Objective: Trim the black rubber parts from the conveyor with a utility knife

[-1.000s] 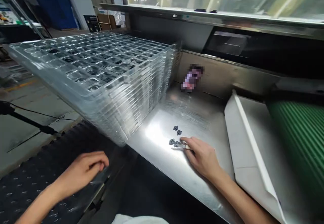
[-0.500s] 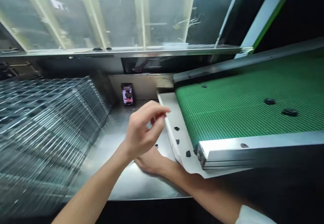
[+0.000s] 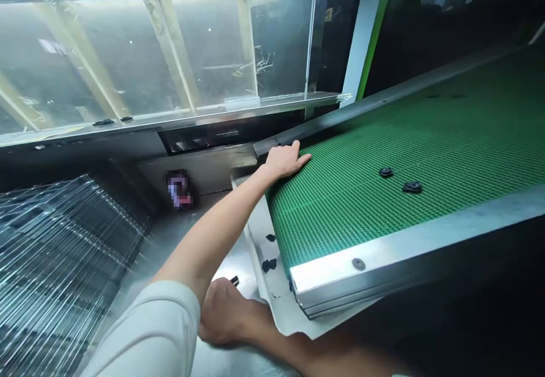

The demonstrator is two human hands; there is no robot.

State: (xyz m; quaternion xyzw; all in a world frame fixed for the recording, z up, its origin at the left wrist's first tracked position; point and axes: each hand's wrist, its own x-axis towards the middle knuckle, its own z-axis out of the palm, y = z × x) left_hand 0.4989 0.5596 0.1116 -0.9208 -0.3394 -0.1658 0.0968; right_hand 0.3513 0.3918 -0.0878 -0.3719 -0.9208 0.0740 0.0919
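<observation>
My left hand [image 3: 286, 160] reaches over the far left corner of the green mesh conveyor belt [image 3: 340, 206], thumb and a finger stretched apart at the belt surface. Whatever lies under its palm is hidden. Lower down, my right hand [image 3: 225, 311] is closed in a fist over the metal worktop. A small dark object with a pale stripe [image 3: 234, 281] sticks out by its knuckles; its kind is unclear. Two small black parts, one [image 3: 385, 172] slightly behind the other [image 3: 413, 186], lie on the belt. Several more black pieces [image 3: 269, 264] rest in the white trough [image 3: 258, 223] at the belt's end.
Wire racks [image 3: 85, 252] stand at the left. A phone [image 3: 179, 189], blurred out, leans against the back wall. Metal rails edge the belt, the near one [image 3: 357, 263] ending at the trough. Behind, a ledge [image 3: 213, 113] runs below clear panels, with dark bits [image 3: 103, 122] on it.
My left hand has gone from above the trough, fingers curled, to the belt's far corner, with fingers stretched. My right hand stays low, in a fist. The view has swung right.
</observation>
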